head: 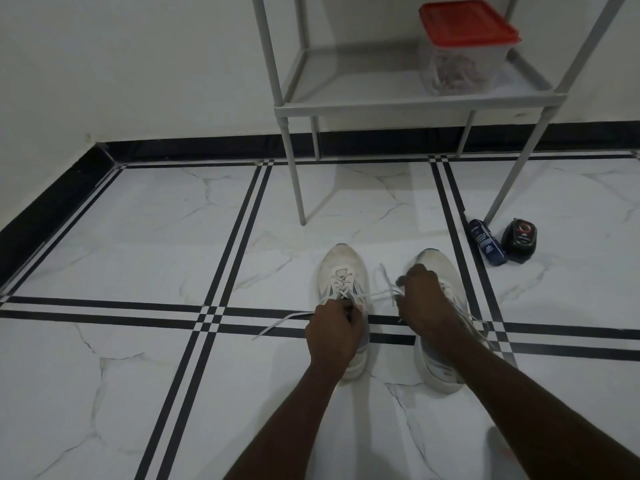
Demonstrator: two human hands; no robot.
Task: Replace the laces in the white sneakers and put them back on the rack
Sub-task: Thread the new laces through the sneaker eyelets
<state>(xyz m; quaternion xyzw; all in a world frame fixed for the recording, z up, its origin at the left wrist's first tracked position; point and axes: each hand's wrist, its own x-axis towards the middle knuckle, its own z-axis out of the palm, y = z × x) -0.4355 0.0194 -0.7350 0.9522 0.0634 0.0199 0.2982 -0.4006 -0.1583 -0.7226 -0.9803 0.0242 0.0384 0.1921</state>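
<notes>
I see two white mesh sneakers on the marbled tile floor (138,220), near the grey metal rack (381,105). My left hand (334,332) pinches the flat white lace (282,323) at the left sneaker (341,268) (half laced); my right hand (424,299) curls around lace over the right sneaker (436,261).

— Floor? 
— White marble-look tiles (121,237), grey-veined, divided by paired black bands (242,230). 
— Walls? 
— Plain white wall (138,64), black skirting (194,148) along its base; corner sat at left. 
— Furniture? 
— Grey metal shelf unit (381,107) on thin legs stood against the wall. 
— Light? 
— Dim, even; soft shadows fell beneath the shelf.
</notes>
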